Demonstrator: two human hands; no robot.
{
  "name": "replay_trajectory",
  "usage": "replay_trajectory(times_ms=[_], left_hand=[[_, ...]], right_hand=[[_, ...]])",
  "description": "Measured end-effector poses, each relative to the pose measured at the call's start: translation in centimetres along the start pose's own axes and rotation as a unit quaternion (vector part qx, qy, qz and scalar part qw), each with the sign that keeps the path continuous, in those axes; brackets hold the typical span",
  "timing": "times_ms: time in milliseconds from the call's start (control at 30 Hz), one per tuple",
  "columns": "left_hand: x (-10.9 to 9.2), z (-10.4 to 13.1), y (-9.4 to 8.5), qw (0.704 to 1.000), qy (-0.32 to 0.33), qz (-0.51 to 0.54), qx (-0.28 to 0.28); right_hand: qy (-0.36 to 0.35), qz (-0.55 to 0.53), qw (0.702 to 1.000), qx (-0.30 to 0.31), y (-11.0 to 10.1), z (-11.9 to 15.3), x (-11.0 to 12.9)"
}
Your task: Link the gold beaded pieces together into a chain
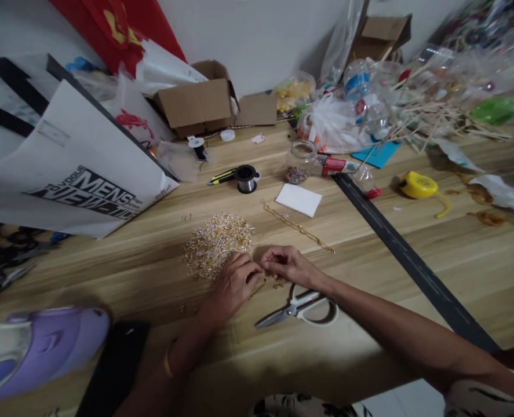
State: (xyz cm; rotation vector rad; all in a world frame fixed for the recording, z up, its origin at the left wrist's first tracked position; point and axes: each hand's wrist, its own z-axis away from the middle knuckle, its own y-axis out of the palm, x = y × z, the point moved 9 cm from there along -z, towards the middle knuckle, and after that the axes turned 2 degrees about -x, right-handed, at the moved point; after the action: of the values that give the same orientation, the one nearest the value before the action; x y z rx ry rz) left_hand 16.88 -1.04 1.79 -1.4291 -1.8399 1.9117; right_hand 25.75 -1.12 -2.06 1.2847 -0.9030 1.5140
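Patterned cloth (302, 406) lies nearest us, at the bottom edge. Our left hand (238, 278) and right hand (288, 264) meet with bent fingers; we cannot tell what they grip. Just below them lies our short gold chain (258, 289), between the bead-like pile (215, 243) and scissors (292, 310).

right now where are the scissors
In the head view, the white-handled scissors lie on the table, a little right of and below centre, just below the right hand, blades pointing left.
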Motion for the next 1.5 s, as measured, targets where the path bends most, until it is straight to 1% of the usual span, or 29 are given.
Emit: replay_trajectory(times_ms=[200, 267, 433, 567, 633, 700, 800, 900, 1000, 1133, 1233, 1367, 1433, 1500], left_hand=[[0.1, -0.1, -0.4, 0.998, -0.005, 0.043, -0.041], [0.4, -0.1, -0.5, 0.997, -0.014, 0.058, -0.052], [1.0, 0.1, -1.0, 0.988, -0.016, 0.109, -0.107], [1.7, 0.4, -1.1, 0.981, -0.029, 0.143, -0.126], [2.3, 0.5, -0.9, 0.978, -0.056, 0.160, -0.122], [3.2, 0.6, -0.7, 0.970, -0.100, 0.193, -0.114], [4.4, 0.9, -0.4, 0.944, -0.163, 0.264, -0.111], [4.9, 1.0, -0.2, 0.923, -0.195, 0.309, -0.118], [5.1, 1.0, 0.0, 0.913, -0.205, 0.328, -0.127], [5.1, 1.0, 0.3, 0.901, -0.212, 0.360, -0.121], [4.9, 0.9, 0.5, 0.894, -0.215, 0.378, -0.110], [4.7, 0.9, 0.6, 0.887, -0.223, 0.394, -0.092], [4.7, 0.9, 0.6, 0.886, -0.225, 0.396, -0.088], [4.6, 0.9, 0.7, 0.886, -0.222, 0.398, -0.087]], right_hand=[[0.008, 0.005, 1.000, -0.011, -0.2, 0.0, 0.4], [0.012, 0.003, 1.000, -0.013, -0.3, 0.0, 0.5], [0.017, -0.003, 1.000, -0.013, -0.3, 0.0, 0.5], [0.017, 0.008, 1.000, -0.012, -0.3, 0.0, 0.4], [0.015, 0.009, 1.000, -0.010, -0.2, 0.0, 0.4], [0.014, 0.011, 1.000, -0.010, -0.2, 0.0, 0.4], [0.011, 0.013, 1.000, -0.019, -0.3, 0.0, 0.3], [0.007, 0.013, 1.000, -0.024, -0.3, 0.0, 0.2], [0.004, 0.013, 1.000, -0.021, -0.2, 0.0, 0.0], [-0.014, 0.011, 1.000, -0.013, 0.2, 0.1, 0.4], [-0.062, 0.034, 0.997, -0.008, 0.5, 0.2, 1.2], [-0.133, 0.111, 0.985, -0.014, 0.6, 0.5, 2.0], [-0.155, 0.141, 0.978, -0.018, 0.6, 0.6, 2.2], [-0.162, 0.160, 0.974, -0.018, 0.7, 0.6, 2.0]])
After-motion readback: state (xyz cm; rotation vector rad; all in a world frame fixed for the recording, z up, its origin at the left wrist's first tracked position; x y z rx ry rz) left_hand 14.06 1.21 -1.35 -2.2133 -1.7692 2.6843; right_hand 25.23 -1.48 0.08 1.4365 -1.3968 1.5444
